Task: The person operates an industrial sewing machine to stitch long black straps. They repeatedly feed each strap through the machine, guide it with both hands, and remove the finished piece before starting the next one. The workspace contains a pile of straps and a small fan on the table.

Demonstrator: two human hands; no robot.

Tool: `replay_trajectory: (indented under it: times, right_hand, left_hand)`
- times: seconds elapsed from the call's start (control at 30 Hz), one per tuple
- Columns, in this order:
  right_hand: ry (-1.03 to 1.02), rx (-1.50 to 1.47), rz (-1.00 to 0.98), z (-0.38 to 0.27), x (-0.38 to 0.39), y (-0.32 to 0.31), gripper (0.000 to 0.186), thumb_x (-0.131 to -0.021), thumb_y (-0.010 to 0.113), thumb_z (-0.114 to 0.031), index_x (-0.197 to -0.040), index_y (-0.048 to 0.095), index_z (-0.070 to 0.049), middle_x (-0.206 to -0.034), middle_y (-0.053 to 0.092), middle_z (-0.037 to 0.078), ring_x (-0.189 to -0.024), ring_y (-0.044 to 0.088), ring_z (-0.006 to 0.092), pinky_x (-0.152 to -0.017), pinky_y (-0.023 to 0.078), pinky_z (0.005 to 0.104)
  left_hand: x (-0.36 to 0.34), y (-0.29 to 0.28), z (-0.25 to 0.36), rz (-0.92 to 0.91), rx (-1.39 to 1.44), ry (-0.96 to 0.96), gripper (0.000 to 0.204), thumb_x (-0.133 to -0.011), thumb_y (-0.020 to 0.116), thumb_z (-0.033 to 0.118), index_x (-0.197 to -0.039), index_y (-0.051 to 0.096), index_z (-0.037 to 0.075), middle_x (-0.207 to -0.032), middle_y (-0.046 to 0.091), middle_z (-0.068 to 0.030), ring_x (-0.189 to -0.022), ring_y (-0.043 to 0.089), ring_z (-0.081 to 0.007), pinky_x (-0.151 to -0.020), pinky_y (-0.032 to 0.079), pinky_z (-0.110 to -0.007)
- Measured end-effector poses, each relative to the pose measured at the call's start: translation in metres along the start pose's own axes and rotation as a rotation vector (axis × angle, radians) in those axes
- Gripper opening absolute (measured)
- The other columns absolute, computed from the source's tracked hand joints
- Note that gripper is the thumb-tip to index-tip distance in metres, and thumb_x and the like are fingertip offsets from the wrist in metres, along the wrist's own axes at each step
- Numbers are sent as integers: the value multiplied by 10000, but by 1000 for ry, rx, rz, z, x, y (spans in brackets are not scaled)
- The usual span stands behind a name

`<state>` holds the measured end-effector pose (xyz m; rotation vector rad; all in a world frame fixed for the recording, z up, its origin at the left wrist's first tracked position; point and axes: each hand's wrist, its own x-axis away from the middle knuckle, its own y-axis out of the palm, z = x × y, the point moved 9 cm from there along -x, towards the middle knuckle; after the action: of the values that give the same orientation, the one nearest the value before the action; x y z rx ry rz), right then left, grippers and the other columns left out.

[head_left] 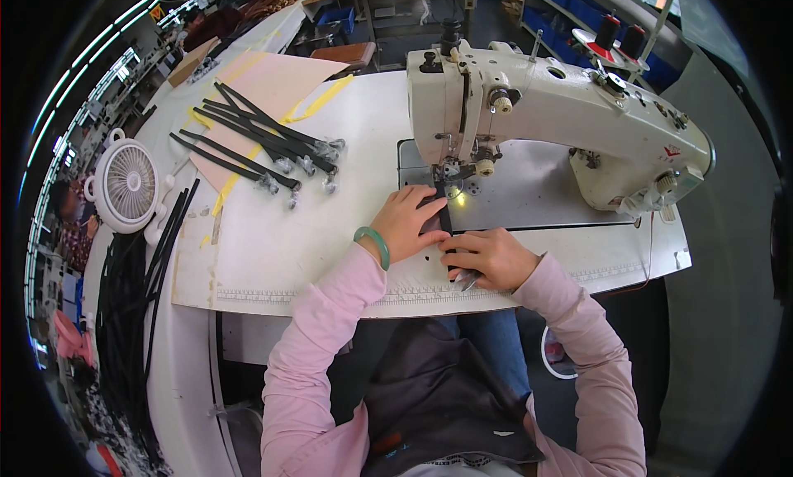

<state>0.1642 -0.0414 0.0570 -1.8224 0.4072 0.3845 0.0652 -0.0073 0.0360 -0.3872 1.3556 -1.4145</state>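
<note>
The step in hand looks like guiding a narrow black fabric strap (443, 216) beneath the needle area (447, 170) of a white industrial sewing machine (529, 105); the strap lies partly on the grey metal bed plate (529, 198), its near end reaching onto the white counter (306, 246) with a printed ruler edge. To do this well, I would hold the strap flat and straight to the needle, steer lightly with the fingertips rather than tug, let the machine draw the fabric, and mind the left fingertips, which lie close to the needle; a skewed strap would probably give a crooked seam. The left hand (405, 223), wearing a green bangle (376, 244), is open and fairly flat, fingers forward and thumb spread, pressing on the dark fabric beside and along the strap instead of clasping it. The right hand (493, 258) has a bent, partly curled grip, fingertips touching the strap's nearer part; whether they pinch it or merely press it down, I cannot tell. A small shiny object (468, 280) shows under that palm, too hidden to identify. Further left lie more black straps (235, 160) with clear plastic-wrapped ends, well apart from both hands.
</note>
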Motion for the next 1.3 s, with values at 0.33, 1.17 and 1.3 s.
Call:
replay_trajectory:
  times: [0.33, 1.17, 1.3]
  right_hand:
    - [6, 1, -9, 0, -2, 1, 228, -681, 678, -143, -870, 585, -57, -964, 588, 75, -770, 608, 242, -629, 500, 335]
    - [252, 273, 183, 26, 53, -73, 175, -667, 686, -78, -815, 602, -37, -687, 593, 74, -567, 575, 237, -479, 444, 318]
    - [315, 289, 231, 32, 65, -82, 168, -669, 683, -70, -812, 604, -34, -667, 590, 79, -554, 568, 243, -476, 436, 318]
  left_hand:
    - [2, 2, -2, 17, -11, 1, 507, -702, 690, 292, -1135, 545, 71, -1158, 479, -136, -1086, 440, -311, -911, 365, -397]
    - [-7, -7, -7, 120, 47, 66, 141, -741, 600, 85, -855, 650, 18, -913, 617, -77, -885, 559, -239, -775, 467, -321]
    - [-13, -4, -20, 135, 89, 25, 139, -745, 600, 94, -851, 655, 22, -916, 620, -74, -875, 566, -237, -768, 470, -318]
